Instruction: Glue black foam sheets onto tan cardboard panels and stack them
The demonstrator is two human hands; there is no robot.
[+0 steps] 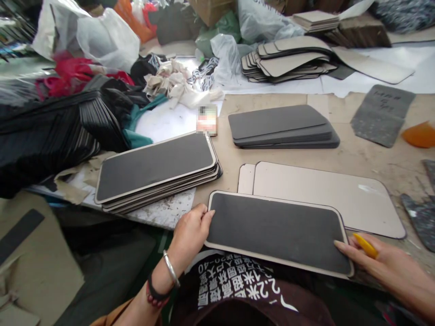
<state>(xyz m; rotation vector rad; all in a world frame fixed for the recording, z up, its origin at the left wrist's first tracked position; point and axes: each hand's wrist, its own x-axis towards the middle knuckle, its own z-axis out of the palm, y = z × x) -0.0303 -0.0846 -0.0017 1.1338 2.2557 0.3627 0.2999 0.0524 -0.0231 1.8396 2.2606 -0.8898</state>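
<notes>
A flat panel [275, 228] with rounded corners, dark grey on top with a beige border, is held at the table's front edge between my two hands. My left hand [192, 228] is closed on its left end, thumb on top. My right hand [370, 256] grips the right end with its thumb on the grey face. A yellow tool [365, 246], its kind unclear, is tucked in the same hand. Just behind lie beige panels [322, 199], partly covered by the held one. To the left is a stack of similar grey-and-beige panels [158, 167].
Plain dark grey pieces [278, 122] lie stacked farther back. Beige curved panels [292, 59] are piled behind them. A bundle of black sheets [50, 127], cloth scraps [173, 81] and plastic bags [108, 38] crowd the left and back. An orange object [419, 135] sits at right.
</notes>
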